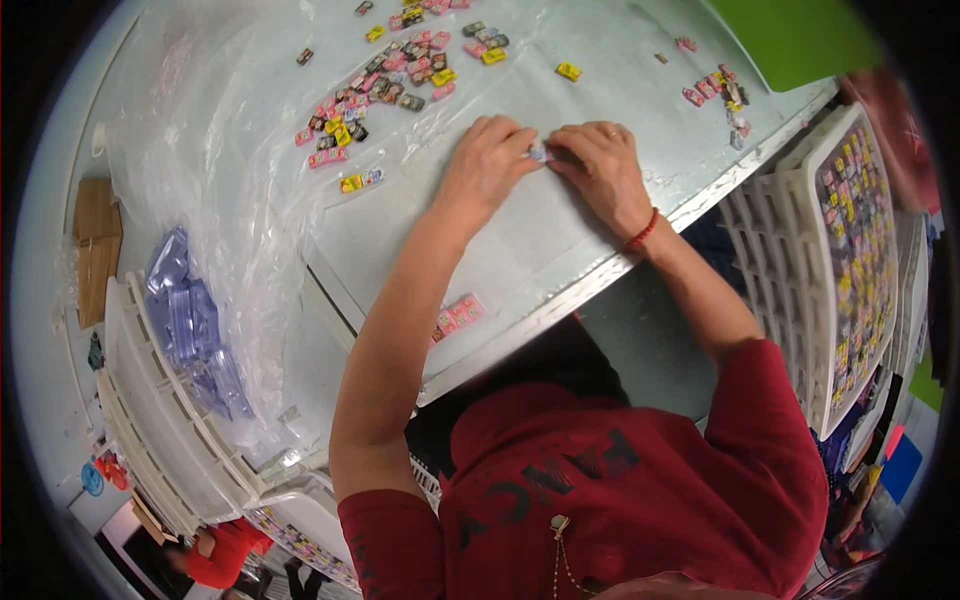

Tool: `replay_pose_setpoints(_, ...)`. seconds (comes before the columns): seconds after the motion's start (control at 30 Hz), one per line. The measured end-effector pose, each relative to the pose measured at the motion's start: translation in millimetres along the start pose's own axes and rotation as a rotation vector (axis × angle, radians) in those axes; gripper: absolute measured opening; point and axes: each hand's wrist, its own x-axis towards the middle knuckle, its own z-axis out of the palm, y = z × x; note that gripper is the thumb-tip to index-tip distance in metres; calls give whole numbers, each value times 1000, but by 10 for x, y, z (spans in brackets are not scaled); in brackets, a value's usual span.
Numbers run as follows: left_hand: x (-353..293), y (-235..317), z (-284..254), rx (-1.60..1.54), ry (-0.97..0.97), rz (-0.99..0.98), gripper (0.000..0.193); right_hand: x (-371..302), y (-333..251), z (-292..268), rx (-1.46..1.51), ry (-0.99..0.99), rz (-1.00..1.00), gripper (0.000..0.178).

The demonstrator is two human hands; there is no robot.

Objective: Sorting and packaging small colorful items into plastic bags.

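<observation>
My left hand [485,168] and my right hand [604,172] meet over the pale tabletop, fingertips almost touching. Between them they pinch a small whitish-lilac printed piece [538,153], mostly covered by the fingers. Both hands are closed, thumbs and fingers pressed together. A red beaded bracelet [643,230] circles my right wrist. Beneath the hands lies a clear flat sheet [500,235]. Left of my left hand, a yellow printed piece [352,183] sits beside a bluish one. A pink block of joined pieces [460,316] lies near the table edge, partly behind my left forearm.
Loose pink, yellow and black pieces [395,85] are heaped at the far side, with a smaller cluster [735,95] at far right. Crumpled clear plastic [220,180] and bluish bags [190,320] cover the left. Stacked white trays [790,235] stand right; a green sheet [800,40] lies far right.
</observation>
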Motion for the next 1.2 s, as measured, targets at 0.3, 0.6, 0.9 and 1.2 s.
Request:
replay_pose_setpoints(0.3,-172,-6,-606,108,33,-20,24,105,-247,-40,113,-100,-63,20)
replay_pose_setpoints(0.6,-1591,762,-1211,134,16,-445,29,-132,-1157,267,401,-349,-205,25)
replay_pose_setpoints(0.9,-1780,682,-992,183,63,-345,32,-224,-1381,412,262,-323,-246,24)
replay_pose_setpoints(1.2,-1941,754,-822,210,196,-356,34,-430,-1408,478,283,-167,-310,24)
